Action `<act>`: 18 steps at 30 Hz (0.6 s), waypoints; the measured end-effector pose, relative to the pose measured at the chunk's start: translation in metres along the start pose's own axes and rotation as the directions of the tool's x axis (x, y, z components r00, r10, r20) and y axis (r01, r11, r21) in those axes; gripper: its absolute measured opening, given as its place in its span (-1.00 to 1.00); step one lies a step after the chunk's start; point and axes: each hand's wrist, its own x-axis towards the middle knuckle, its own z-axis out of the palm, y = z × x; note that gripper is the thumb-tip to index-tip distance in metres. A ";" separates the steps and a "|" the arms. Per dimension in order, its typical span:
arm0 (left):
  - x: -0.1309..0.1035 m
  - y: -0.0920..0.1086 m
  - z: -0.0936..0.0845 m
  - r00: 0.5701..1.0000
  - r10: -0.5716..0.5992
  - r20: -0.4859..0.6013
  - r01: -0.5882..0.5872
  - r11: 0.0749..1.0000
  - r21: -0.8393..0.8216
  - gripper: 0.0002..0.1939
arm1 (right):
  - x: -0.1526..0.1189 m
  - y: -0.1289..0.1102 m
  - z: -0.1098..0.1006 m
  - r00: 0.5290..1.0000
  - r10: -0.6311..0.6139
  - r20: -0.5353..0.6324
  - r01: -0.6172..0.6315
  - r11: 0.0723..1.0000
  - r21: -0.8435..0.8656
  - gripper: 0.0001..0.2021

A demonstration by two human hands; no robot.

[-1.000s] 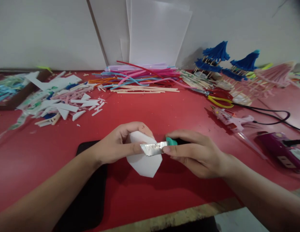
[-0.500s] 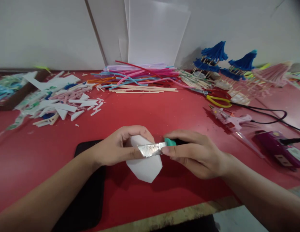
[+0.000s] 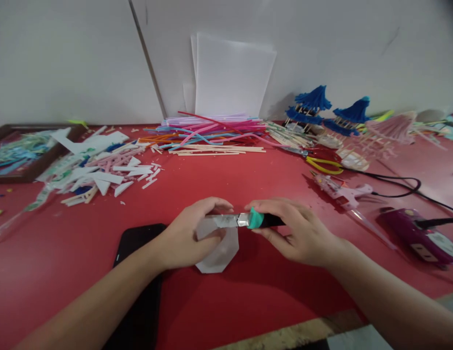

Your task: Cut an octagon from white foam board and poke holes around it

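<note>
My left hand [image 3: 191,238] curls around a white many-sided board [image 3: 219,253], its thumb over the near face and fingers at the far edge. The board looks like card or foam board. In my right hand [image 3: 299,233] is a utility knife [image 3: 255,218] with a green and black handle. Its metal blade points left, lying across the upper part of the board close to my left thumb and fingers. Whether the edge touches the board I cannot tell. Part of the board is hidden by my left hand.
A black tablet-like slab [image 3: 138,291] lies under my left forearm. White offcuts [image 3: 102,175] heap at left. Coloured pipe cleaners [image 3: 211,129] and sticks lie at the back. Right are yellow-handled pliers [image 3: 324,165], a glue gun [image 3: 343,189], a purple power strip [image 3: 419,233] and blue-roofed models [image 3: 314,104].
The knife has turned from slightly slanted to nearly level and lies farther up the board. My left thumb has come off the blade. The whole view has shifted a little.
</note>
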 end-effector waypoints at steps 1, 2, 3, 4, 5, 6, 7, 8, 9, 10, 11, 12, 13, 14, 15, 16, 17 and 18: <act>-0.001 -0.001 -0.002 1.000 0.001 -0.027 -0.002 0.999 -0.041 -0.56 | 0.000 -0.001 0.000 1.000 0.025 -0.002 -0.025 1.000 0.008 -0.73; -0.001 -0.001 -0.004 0.998 -0.004 -0.058 -0.001 0.996 -0.089 -0.56 | 0.000 -0.003 0.000 0.999 0.049 0.005 -0.049 0.999 -0.002 -0.74; -0.001 -0.001 -0.006 0.996 -0.012 -0.085 0.001 0.991 -0.133 -0.60 | 0.000 -0.004 0.000 0.997 0.071 0.021 -0.070 0.997 -0.027 -0.76; -0.001 0.000 -0.008 0.994 -0.023 -0.107 0.006 0.987 -0.161 -0.65 | 0.000 -0.005 0.001 0.995 0.089 0.043 -0.087 0.995 -0.058 -0.78; -0.001 0.003 -0.009 0.992 -0.030 -0.121 0.010 0.986 -0.167 -0.68 | 0.001 -0.006 0.001 0.992 0.107 0.073 -0.100 0.991 -0.089 -0.80; -0.001 0.006 -0.009 0.992 -0.034 -0.122 0.016 0.989 -0.144 -0.68 | 0.002 -0.007 0.001 0.988 0.121 0.099 -0.109 0.987 -0.118 -0.81; 0.000 0.010 -0.009 0.992 -0.045 -0.118 0.034 0.995 -0.098 -0.67 | 0.003 -0.007 0.002 0.985 0.125 0.119 -0.108 0.984 -0.138 -0.83; 0.000 0.014 -0.007 0.992 -0.059 -0.112 0.055 0.998 -0.037 -0.66 | 0.004 -0.007 0.003 0.984 0.117 0.130 -0.098 0.984 -0.146 -0.84; 0.001 0.019 -0.004 0.991 -0.077 -0.106 0.080 0.996 0.026 -0.66 | 0.005 -0.008 0.004 0.985 0.103 0.138 -0.083 0.986 -0.146 -0.85; 0.002 0.023 -0.001 0.991 -0.087 -0.098 0.095 0.993 0.075 -0.72 | 0.006 -0.008 0.005 0.986 0.089 0.139 -0.069 0.987 -0.144 -0.87; 0.004 0.026 0.002 0.992 -0.090 -0.091 0.099 0.989 0.107 -0.79 | 0.007 -0.009 0.006 0.987 0.080 0.140 -0.060 0.988 -0.142 -0.88; 0.005 0.029 0.004 0.992 -0.089 -0.084 0.099 0.987 0.123 -0.87 | 0.008 -0.009 0.007 0.987 0.078 0.141 -0.058 0.989 -0.139 -0.88; 0.006 0.031 0.005 0.994 -0.081 -0.079 0.091 0.987 0.129 -0.92 | 0.009 -0.010 0.007 0.986 0.084 0.144 -0.065 0.989 -0.133 -0.89; 0.008 0.031 0.005 0.995 -0.071 -0.075 0.080 0.988 0.134 -0.94 | 0.009 -0.010 0.007 0.984 0.098 0.150 -0.080 0.989 -0.127 -0.89; 0.009 0.031 0.003 0.996 -0.058 -0.074 0.068 0.987 0.146 -0.94 | 0.008 -0.010 0.007 0.981 0.117 0.157 -0.099 0.988 -0.117 -0.90; 0.010 0.030 -0.001 0.996 -0.039 -0.076 0.051 0.984 0.170 -0.94 | 0.008 -0.010 0.007 0.977 0.138 0.165 -0.121 0.987 -0.108 -0.90; 0.012 0.028 -0.006 0.996 -0.011 -0.086 0.029 0.977 0.210 -0.92 | 0.007 -0.009 0.007 0.972 0.158 0.174 -0.142 0.985 -0.101 -0.89; 0.013 0.024 -0.014 0.994 0.023 -0.110 0.008 0.961 0.277 -0.90 | 0.006 -0.008 0.006 0.968 0.178 0.178 -0.163 0.982 -0.099 -0.86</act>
